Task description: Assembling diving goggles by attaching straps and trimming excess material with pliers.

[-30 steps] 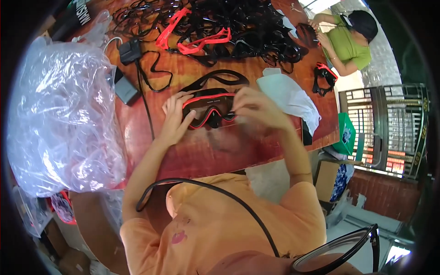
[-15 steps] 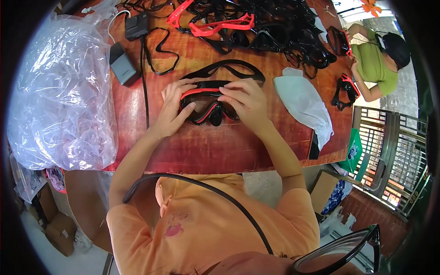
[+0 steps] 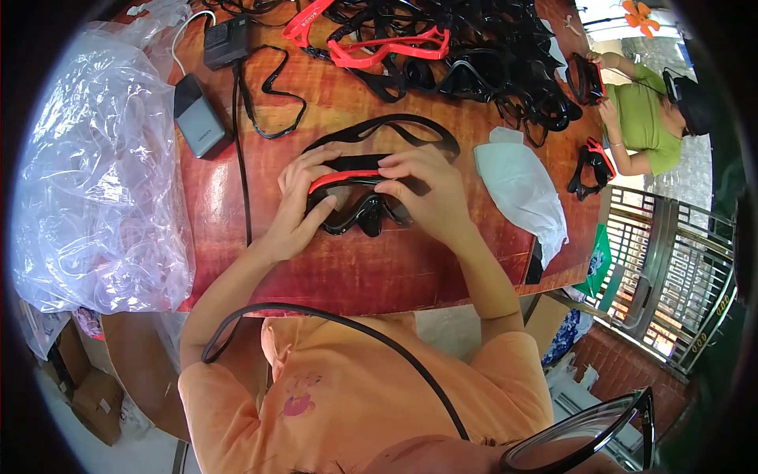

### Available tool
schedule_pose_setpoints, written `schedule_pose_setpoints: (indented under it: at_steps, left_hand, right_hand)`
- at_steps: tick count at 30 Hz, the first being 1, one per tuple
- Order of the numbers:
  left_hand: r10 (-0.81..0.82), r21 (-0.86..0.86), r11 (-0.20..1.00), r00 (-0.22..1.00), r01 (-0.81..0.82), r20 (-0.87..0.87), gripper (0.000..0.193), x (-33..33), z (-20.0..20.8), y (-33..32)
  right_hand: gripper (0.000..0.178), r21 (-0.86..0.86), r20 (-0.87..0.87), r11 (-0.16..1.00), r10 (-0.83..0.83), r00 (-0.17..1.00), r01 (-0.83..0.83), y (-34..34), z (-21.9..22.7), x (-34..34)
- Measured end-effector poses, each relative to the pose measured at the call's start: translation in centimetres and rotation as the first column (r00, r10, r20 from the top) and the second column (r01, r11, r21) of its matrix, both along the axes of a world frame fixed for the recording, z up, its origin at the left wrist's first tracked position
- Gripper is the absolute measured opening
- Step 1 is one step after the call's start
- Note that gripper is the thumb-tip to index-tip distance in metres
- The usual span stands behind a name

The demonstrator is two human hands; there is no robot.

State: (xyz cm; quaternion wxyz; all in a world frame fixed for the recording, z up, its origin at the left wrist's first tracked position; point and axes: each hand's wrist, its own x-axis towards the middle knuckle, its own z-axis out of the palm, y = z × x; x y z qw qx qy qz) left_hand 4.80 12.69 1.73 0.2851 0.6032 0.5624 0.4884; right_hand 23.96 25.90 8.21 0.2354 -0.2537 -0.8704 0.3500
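Observation:
A diving mask with a black skirt, dark lenses and a red frame lies over the table before me. My left hand grips its left side, thumb on the lens area and fingers over the top edge. On the other side, my right hand pinches the top edge and the red frame between thumb and fingers. The black strap loops out past the mask on the far side. My fingers cover both upper corners of the mask.
A clear plastic bag pile fills the table's left. A grey power bank and cables sit beside it. Black masks and red frames heap at the back. White cloth-like sheet lies right; a co-worker handles another mask.
Both hands stay on the mask. The red strip along its nose part no longer shows, leaving that edge black. The whole view has shifted slightly.

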Motion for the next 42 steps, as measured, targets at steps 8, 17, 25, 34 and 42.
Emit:
schedule_pose_setpoints:
  at_steps: [8,17,25,34,42]
  left_hand:
    - [-0.017,0.013,1.000,1.000,0.017,0.014,0.032,0.5,0.1,0.0]
    - [-0.032,0.038,0.999,0.993,0.028,0.112,0.034,0.3,-0.1,0.0]
    - [0.093,0.066,0.993,0.995,-0.095,0.034,0.037,1.2,0.4,-0.1]
    - [0.273,0.066,0.955,0.946,-0.288,0.177,0.032,3.6,0.4,0.3]
    - [0.227,0.087,0.968,0.967,-0.237,0.112,0.026,2.8,0.5,1.1]
  right_hand:
    - [0.031,-0.165,0.260,0.975,0.189,0.947,-0.150,1.2,1.9,-0.1]
    - [0.019,0.007,0.296,0.983,0.173,0.939,-0.184,0.3,1.9,-1.1]
    - [0.014,0.047,0.081,0.996,0.073,0.994,-0.077,-0.3,-0.3,-0.3]
    - [0.025,-0.063,-0.129,0.998,0.003,0.992,-0.011,-1.8,0.2,1.4]
    - [0.076,0.742,-0.003,0.327,-0.871,0.491,0.585,2.7,-1.8,20.0]
